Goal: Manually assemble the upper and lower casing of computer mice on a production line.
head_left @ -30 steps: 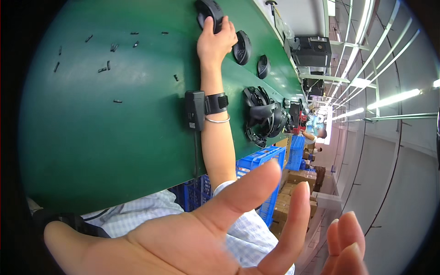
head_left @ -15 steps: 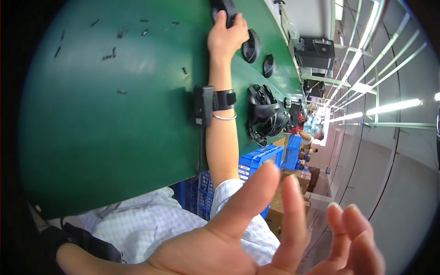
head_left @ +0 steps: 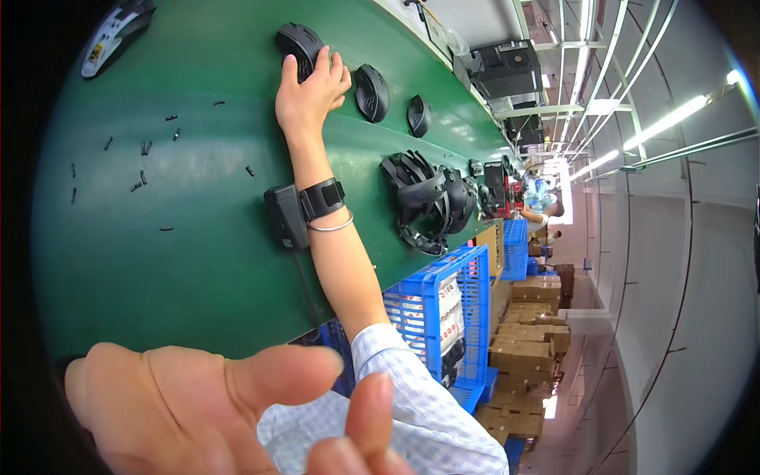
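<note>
Workbench level: green tabletop (head_left: 206,293), running off toward the right of the view, with tube lights (head_left: 665,123) overhead and stacked cartons (head_left: 522,340) beyond the bench edge. Right hand (head_left: 309,103), mine, reaches out over the bench, back of the hand upward. Thumb and index straddle the near side of a black mouse shell (head_left: 298,38) and touch it; I cannot tell whether they press it or merely rest there. Remaining fingers of that hand: spread, lying off to the right of the shell. Left hand (head_left: 174,412): palm toward the camera in the near foreground, fingers parted and loosely bent, nothing held.

Positions noted: second shell (head_left: 370,93) just right of the one I touch, third shell (head_left: 419,116) further right. Pile of black plastic parts (head_left: 431,194) lies on the bench to the right of my forearm. Small dark pieces (head_left: 144,148) are scattered to its left. Opened housing (head_left: 115,36) at upper left, pale inner side showing. Blue crate (head_left: 434,286) stands beside the bench edge, white packets inside
</note>
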{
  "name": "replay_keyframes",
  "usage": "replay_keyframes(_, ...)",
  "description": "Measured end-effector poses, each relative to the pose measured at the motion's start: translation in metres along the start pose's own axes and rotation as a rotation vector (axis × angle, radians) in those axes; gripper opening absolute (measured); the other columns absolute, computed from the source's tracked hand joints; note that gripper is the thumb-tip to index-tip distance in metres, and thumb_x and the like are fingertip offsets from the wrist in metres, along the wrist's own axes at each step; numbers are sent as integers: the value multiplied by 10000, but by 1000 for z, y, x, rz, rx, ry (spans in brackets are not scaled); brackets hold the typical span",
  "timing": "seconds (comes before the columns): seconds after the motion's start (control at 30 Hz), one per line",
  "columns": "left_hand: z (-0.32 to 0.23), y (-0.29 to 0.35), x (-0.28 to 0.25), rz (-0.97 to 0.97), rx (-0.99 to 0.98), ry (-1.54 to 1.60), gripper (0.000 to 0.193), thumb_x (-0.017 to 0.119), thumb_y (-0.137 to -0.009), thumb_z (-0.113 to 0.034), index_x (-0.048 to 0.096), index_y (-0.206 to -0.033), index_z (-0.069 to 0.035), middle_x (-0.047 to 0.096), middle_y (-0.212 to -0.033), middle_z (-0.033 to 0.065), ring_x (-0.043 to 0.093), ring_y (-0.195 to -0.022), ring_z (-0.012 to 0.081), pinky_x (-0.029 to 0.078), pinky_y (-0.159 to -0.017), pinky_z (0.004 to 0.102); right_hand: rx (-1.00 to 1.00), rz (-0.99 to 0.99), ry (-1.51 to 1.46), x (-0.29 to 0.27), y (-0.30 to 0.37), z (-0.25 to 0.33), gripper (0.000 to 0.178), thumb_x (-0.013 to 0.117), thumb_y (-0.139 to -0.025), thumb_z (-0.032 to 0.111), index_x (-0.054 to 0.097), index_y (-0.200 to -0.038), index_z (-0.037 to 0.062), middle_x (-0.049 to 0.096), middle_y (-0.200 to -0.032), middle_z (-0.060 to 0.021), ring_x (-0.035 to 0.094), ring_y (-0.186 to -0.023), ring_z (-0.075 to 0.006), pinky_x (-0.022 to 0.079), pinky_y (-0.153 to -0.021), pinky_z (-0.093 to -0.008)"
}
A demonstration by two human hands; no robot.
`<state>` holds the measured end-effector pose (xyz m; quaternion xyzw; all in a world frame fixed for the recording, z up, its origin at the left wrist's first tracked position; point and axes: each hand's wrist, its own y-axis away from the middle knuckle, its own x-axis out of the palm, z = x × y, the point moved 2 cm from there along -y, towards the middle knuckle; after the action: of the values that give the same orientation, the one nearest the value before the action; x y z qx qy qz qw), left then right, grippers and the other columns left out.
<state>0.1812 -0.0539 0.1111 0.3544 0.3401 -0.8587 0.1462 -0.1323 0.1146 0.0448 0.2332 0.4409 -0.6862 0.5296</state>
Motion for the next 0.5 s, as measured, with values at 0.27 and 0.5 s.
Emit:
replay_keyframes(0.27,40,-73,-8,-640,-164,193,467,734,-727,-59,535,-1134,-170,513,-985,19,487,-809,168,445,-604,199,-62,-44,6,-3,-6,-14,631,568,-835,310,384,-1310,-64,302,-1383,-248,174,-1309,-423,118,-1019,-649)
replay_keyframes(0.5,48,-68,0,-640,-156,60,488,737,-725,-61,521,-1147,-180,512,-986,25,475,-788,161,435,-596,205,-70,-56,-36,9,-4,-6,657,587,-833,331,392,-1294,-95,338,-1365,-252,190,-1300,-394,144,-1021,-620)
